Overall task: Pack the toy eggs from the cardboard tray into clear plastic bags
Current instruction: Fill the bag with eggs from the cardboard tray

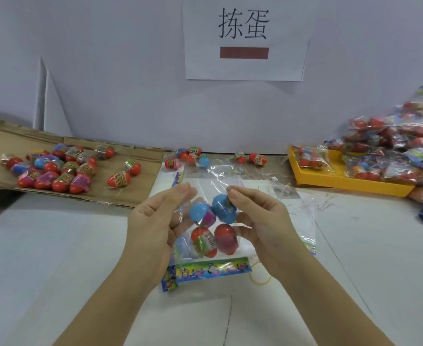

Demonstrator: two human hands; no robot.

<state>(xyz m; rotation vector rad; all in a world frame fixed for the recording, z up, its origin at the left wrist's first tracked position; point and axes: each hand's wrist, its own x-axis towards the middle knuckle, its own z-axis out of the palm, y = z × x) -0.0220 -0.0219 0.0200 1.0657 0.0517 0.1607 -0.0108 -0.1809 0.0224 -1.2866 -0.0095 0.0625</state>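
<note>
I hold a clear plastic bag (206, 188) upright over the table's middle. My left hand (153, 221) pinches its left edge and my right hand (260, 218) pinches its right edge. Inside the bag sit two blue eggs (221, 208) above and two red-topped eggs (226, 237) below. A flat cardboard tray (135, 176) at the left carries several loose red, blue and purple toy eggs (55, 171). More empty clear bags (255, 188) with a colourful printed strip (213, 269) lie under my hands.
A few loose eggs (193, 157) lie along the back wall. A yellow plastic tray (350, 182) at the right holds filled bags, with a tall heap of filled bags (405, 141) behind it. A yellow rubber band (260, 275) lies by my right wrist.
</note>
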